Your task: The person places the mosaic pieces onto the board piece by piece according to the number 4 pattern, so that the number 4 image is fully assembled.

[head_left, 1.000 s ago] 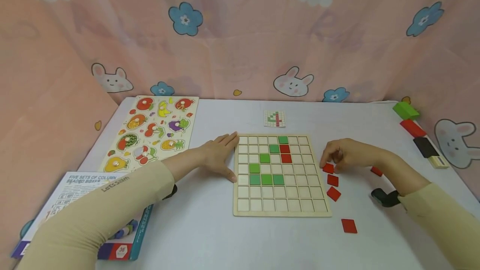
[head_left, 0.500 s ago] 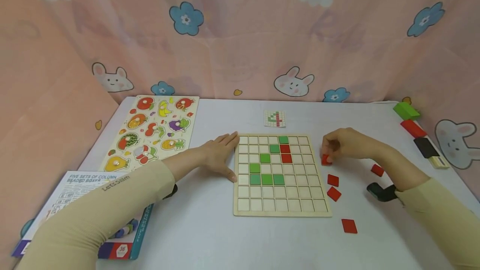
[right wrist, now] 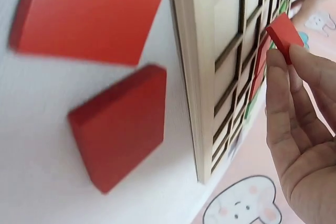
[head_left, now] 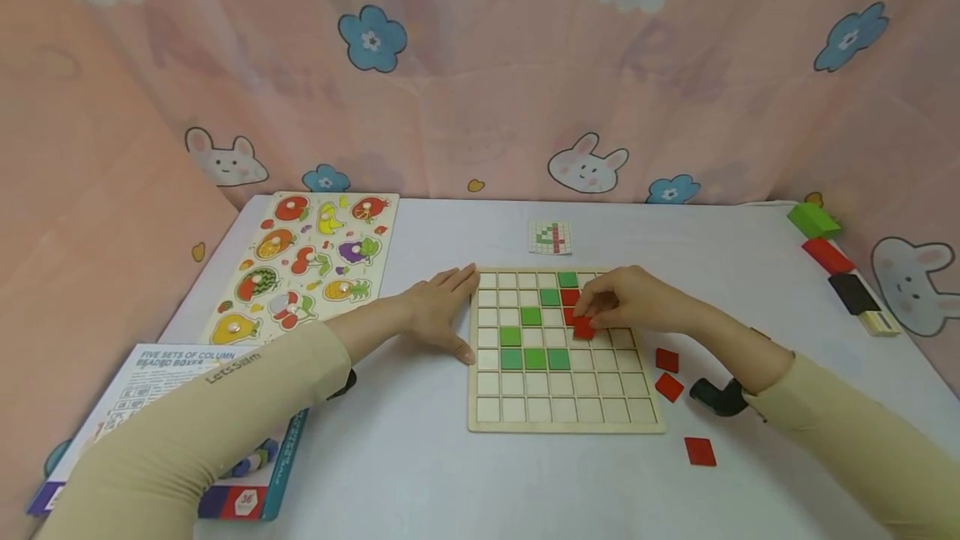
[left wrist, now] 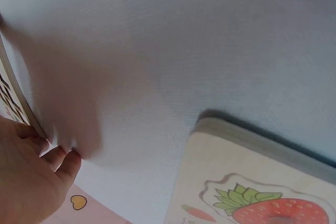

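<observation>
Placing step in hand: red tile [head_left: 584, 328] pinched in right hand [head_left: 626, 300] just above grid board [head_left: 564, 422] mid-table, below two seated red tiles [head_left: 571, 307], left hand [head_left: 435, 313] flat and relaxed against board's left edge; next, probably lowering squarely into a free cell.

Left grip [head_left: 438, 311] flat; right grip [head_left: 626, 300] pinched.

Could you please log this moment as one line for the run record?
left hand: flat, steadying grid board | right hand: pinching red tile above board | spare red tiles on table
</observation>
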A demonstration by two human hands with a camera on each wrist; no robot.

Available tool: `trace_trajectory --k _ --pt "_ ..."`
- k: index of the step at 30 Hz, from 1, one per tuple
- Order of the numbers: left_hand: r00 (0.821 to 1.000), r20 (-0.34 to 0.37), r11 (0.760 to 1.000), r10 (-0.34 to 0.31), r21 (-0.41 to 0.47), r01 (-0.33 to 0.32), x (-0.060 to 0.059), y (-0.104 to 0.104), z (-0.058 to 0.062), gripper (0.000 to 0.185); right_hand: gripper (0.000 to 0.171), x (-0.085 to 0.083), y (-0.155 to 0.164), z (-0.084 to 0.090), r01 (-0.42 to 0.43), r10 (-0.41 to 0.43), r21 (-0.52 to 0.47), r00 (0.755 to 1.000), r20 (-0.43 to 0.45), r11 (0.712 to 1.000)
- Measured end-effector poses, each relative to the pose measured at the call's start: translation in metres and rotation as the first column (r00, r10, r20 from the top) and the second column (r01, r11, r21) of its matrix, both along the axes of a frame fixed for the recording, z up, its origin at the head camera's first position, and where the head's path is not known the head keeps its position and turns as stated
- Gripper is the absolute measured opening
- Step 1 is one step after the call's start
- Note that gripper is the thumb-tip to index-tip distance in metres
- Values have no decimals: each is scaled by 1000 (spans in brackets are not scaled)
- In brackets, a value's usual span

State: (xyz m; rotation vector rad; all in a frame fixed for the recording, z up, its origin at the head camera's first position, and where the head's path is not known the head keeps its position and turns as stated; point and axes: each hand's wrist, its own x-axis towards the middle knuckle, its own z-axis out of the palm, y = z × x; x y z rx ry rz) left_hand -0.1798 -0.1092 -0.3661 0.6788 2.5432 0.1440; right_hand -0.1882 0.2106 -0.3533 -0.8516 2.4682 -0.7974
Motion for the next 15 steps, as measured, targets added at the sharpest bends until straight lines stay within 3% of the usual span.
trace_trajectory --k 8,15 --pt "1000 -6 1000 2 -11 -2 0 0 0 126 8 6 -9 -4 20 -20 14 1000 -12 1000" --pt "1000 -9 1000 -1 -7 1 -1 0 -1 126 13 8 -12 -7 27 -26 20 998 -50 999"
